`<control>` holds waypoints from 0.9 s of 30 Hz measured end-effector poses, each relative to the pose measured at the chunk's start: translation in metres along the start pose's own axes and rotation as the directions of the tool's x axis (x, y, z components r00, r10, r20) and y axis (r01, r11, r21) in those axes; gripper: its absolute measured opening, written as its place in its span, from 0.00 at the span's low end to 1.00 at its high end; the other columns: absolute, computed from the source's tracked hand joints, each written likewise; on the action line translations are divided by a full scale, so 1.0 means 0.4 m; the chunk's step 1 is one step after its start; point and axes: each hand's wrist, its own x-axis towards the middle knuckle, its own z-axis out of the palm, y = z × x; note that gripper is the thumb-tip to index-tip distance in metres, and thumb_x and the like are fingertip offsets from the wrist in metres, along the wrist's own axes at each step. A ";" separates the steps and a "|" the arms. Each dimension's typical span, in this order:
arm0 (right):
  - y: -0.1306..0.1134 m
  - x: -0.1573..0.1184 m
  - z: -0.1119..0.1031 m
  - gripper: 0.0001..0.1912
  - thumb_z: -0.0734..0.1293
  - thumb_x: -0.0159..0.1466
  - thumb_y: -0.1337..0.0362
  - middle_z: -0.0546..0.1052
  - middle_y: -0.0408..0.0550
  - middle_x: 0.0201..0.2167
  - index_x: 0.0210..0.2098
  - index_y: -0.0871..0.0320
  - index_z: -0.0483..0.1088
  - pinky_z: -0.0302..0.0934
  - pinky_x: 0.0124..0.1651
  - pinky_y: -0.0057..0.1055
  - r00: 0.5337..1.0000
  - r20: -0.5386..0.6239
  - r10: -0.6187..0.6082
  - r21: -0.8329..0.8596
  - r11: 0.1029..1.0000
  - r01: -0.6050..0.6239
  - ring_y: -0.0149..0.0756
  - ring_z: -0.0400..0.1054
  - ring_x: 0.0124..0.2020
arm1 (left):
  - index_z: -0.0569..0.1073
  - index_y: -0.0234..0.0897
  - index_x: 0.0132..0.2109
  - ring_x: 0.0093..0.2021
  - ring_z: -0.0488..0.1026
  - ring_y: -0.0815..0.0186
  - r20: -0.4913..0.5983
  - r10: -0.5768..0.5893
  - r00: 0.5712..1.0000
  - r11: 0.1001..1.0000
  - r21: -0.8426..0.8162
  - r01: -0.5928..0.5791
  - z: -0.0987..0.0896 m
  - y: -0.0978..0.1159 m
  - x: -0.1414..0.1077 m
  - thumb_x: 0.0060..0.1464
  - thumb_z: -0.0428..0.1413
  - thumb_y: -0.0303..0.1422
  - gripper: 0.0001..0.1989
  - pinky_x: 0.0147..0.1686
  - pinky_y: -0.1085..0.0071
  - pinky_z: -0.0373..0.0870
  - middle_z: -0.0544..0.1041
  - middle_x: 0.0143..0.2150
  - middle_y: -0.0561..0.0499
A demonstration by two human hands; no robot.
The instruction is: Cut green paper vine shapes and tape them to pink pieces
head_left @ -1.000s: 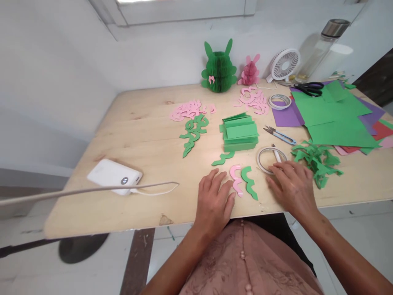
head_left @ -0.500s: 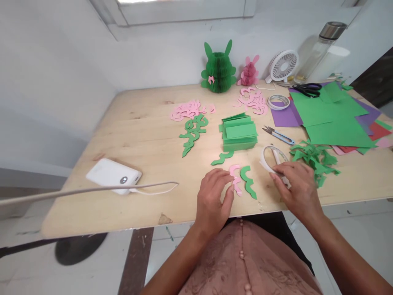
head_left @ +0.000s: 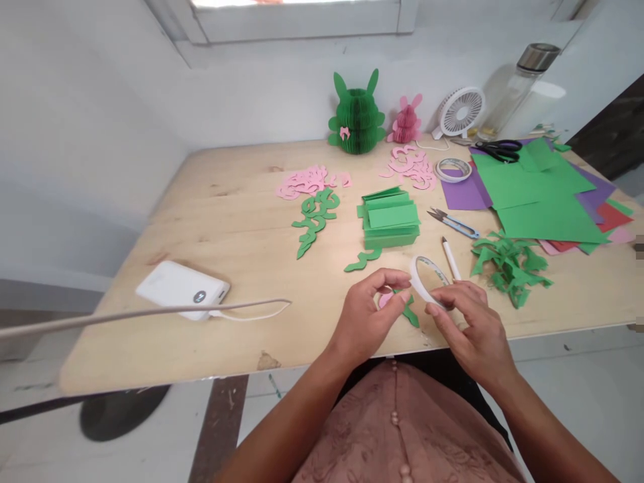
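Note:
My right hand (head_left: 470, 329) grips a roll of white double-sided tape (head_left: 425, 282) by its near right side, holding it tilted above the table. At the roll's left edge are the fingertips of my left hand (head_left: 375, 308), with thumb and forefinger a little apart. Under my left fingers lie a pink wavy paper cutout (head_left: 385, 299) and a green wavy cutout (head_left: 411, 315), both partly hidden. Just beyond them sit another green cutout (head_left: 363, 260) and a folded green paper stack (head_left: 391, 218). A white pen (head_left: 451, 258) lies behind my right hand.
Green scraps (head_left: 513, 265), blue-handled thread snips (head_left: 453, 223), a second tape roll (head_left: 453, 169), black scissors (head_left: 499, 150) and coloured sheets (head_left: 548, 194) are on the right. Green (head_left: 314, 218) and pink cutouts (head_left: 304, 181) lie left of centre. A power bank (head_left: 181, 288) is far left; paper figures (head_left: 358, 121) stand behind.
My right hand has raised the tape roll and brought it leftward. My left hand has moved right from the pink cutout to the roll's edge. The pen is now more exposed.

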 end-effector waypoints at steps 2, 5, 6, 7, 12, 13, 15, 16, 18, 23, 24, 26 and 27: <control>-0.001 0.000 0.002 0.03 0.63 0.66 0.63 0.77 0.46 0.31 0.37 0.54 0.67 0.57 0.49 0.41 1.000 0.008 0.001 0.009 1.000 -0.001 0.38 0.70 0.35 | 0.75 0.35 0.37 0.34 0.72 0.67 0.009 -0.035 0.999 0.998 -0.059 0.036 0.001 -0.001 0.003 0.51 0.57 0.30 0.06 0.35 0.71 0.69 0.78 0.36 0.48; -0.002 0.001 0.003 0.02 0.63 0.65 0.64 0.77 0.44 0.30 0.36 0.54 0.68 0.58 0.49 0.41 1.000 0.013 -0.003 0.015 1.000 0.003 0.37 0.70 0.34 | 0.74 0.35 0.34 0.35 0.72 0.66 -0.009 -0.041 0.999 0.992 -0.120 0.040 0.003 -0.006 0.002 0.49 0.58 0.30 0.04 0.37 0.70 0.70 0.77 0.35 0.49; -0.003 0.000 0.003 0.02 0.63 0.65 0.64 0.77 0.44 0.29 0.36 0.54 0.68 0.58 0.49 0.41 1.000 0.010 -0.006 0.014 1.000 0.006 0.37 0.70 0.33 | 0.74 0.35 0.34 0.36 0.72 0.66 -0.017 -0.040 0.999 0.991 -0.131 0.037 0.004 -0.009 -0.001 0.49 0.59 0.30 0.04 0.39 0.69 0.70 0.76 0.34 0.49; -0.004 0.000 0.003 0.02 0.63 0.64 0.64 0.77 0.43 0.29 0.36 0.54 0.68 0.58 0.49 0.41 1.000 0.007 -0.011 0.013 1.000 0.011 0.37 0.70 0.32 | 0.73 0.35 0.33 0.37 0.73 0.65 -0.025 -0.040 0.999 0.990 -0.138 0.037 0.005 -0.011 -0.005 0.49 0.59 0.31 0.03 0.42 0.67 0.70 0.76 0.34 0.49; -0.012 -0.010 -0.002 0.02 0.63 0.64 0.67 0.76 0.43 0.28 0.37 0.54 0.68 0.57 0.50 0.42 0.999 0.010 -0.042 0.002 0.999 0.042 0.35 0.69 0.31 | 0.73 0.36 0.32 0.36 0.72 0.64 -0.052 -0.076 0.996 0.984 -0.163 0.067 0.016 -0.025 -0.044 0.50 0.59 0.33 0.04 0.45 0.64 0.69 0.76 0.31 0.50; -0.014 -0.013 -0.003 0.03 0.63 0.64 0.67 0.76 0.43 0.29 0.38 0.54 0.67 0.57 0.50 0.42 0.999 0.012 -0.047 0.000 0.999 0.047 0.35 0.69 0.32 | 0.73 0.36 0.32 0.36 0.72 0.64 -0.062 -0.081 0.995 0.982 -0.173 0.069 0.019 -0.026 -0.054 0.51 0.59 0.33 0.04 0.44 0.65 0.69 0.76 0.31 0.50; -0.019 -0.020 -0.005 0.04 0.64 0.64 0.69 0.76 0.44 0.30 0.38 0.55 0.67 0.56 0.51 0.43 0.998 0.010 -0.064 -0.003 0.998 0.064 0.35 0.69 0.32 | 0.73 0.36 0.32 0.38 0.72 0.64 -0.082 -0.079 0.993 0.980 -0.188 0.063 0.025 -0.028 -0.071 0.51 0.58 0.32 0.04 0.43 0.67 0.69 0.76 0.32 0.50; -0.021 -0.023 -0.006 0.04 0.64 0.64 0.69 0.76 0.45 0.30 0.38 0.55 0.67 0.56 0.51 0.43 0.997 0.009 -0.074 -0.003 0.997 0.074 0.35 0.69 0.32 | 0.73 0.36 0.32 0.38 0.72 0.64 -0.091 -0.076 0.993 0.980 -0.192 0.057 0.028 -0.028 -0.079 0.51 0.58 0.32 0.04 0.43 0.67 0.68 0.76 0.32 0.50; -0.025 -0.029 -0.006 0.05 0.63 0.64 0.70 0.77 0.46 0.31 0.39 0.55 0.66 0.56 0.51 0.44 0.997 0.007 -0.082 -0.002 0.997 0.082 0.36 0.70 0.33 | 0.73 0.36 0.32 0.37 0.72 0.65 -0.105 -0.072 0.992 0.978 -0.203 0.049 0.034 -0.028 -0.091 0.52 0.58 0.31 0.03 0.43 0.68 0.68 0.76 0.32 0.50; -0.028 -0.039 -0.003 0.05 0.64 0.63 0.69 0.77 0.45 0.31 0.39 0.55 0.67 0.56 0.52 0.44 0.997 0.019 -0.071 0.002 0.997 0.071 0.37 0.71 0.33 | 0.73 0.36 0.32 0.37 0.73 0.66 -0.136 -0.095 0.986 0.968 -0.245 0.059 0.044 -0.034 -0.111 0.52 0.58 0.31 0.03 0.43 0.69 0.69 0.77 0.33 0.50; -0.028 -0.040 -0.002 0.05 0.64 0.63 0.70 0.77 0.45 0.31 0.39 0.55 0.67 0.56 0.52 0.44 0.997 0.021 -0.073 0.003 0.997 0.073 0.36 0.71 0.34 | 0.73 0.36 0.33 0.38 0.74 0.66 -0.145 -0.089 0.985 0.967 -0.250 0.050 0.045 -0.037 -0.114 0.53 0.58 0.30 0.03 0.43 0.69 0.69 0.77 0.33 0.50; -0.029 -0.041 -0.001 0.05 0.64 0.63 0.70 0.77 0.45 0.31 0.39 0.55 0.67 0.55 0.52 0.44 0.997 0.022 -0.072 0.007 0.997 0.072 0.36 0.71 0.33 | 0.73 0.36 0.34 0.38 0.74 0.66 -0.165 -0.061 0.984 0.967 -0.255 0.018 0.047 -0.043 -0.120 0.53 0.58 0.29 0.02 0.44 0.70 0.68 0.77 0.34 0.51; -0.030 -0.041 0.000 0.05 0.64 0.63 0.69 0.77 0.45 0.31 0.39 0.55 0.68 0.56 0.52 0.44 0.997 0.022 -0.068 0.008 0.998 0.068 0.36 0.71 0.33 | 0.73 0.37 0.34 0.39 0.74 0.67 -0.172 -0.049 0.984 0.967 -0.254 0.004 0.048 -0.046 -0.123 0.53 0.58 0.29 0.01 0.45 0.70 0.68 0.77 0.34 0.51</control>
